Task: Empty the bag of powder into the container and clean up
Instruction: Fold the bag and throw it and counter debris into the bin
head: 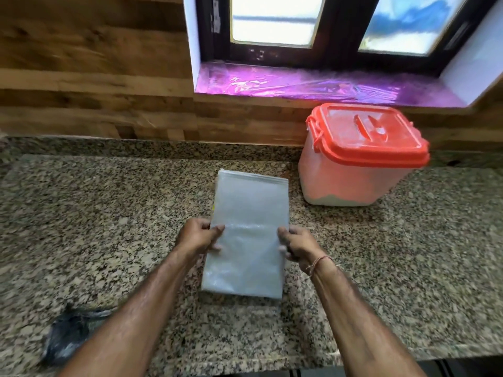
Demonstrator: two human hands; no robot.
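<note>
Head view: pinching flattened grey bag by its side edges, left hand and right hand each gripping one, over speckled counter. Noting container standing behind-right of bag, orange lid on.

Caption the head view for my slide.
Left hand and right hand grip the bag over the counter; lidded container stands behind.

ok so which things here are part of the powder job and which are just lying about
Job: bag, gripped at its sides by left hand and right hand; container with its orange lid on.
Lying about: dark blurred clump on the countertop, near left; purple film below the window.
</note>
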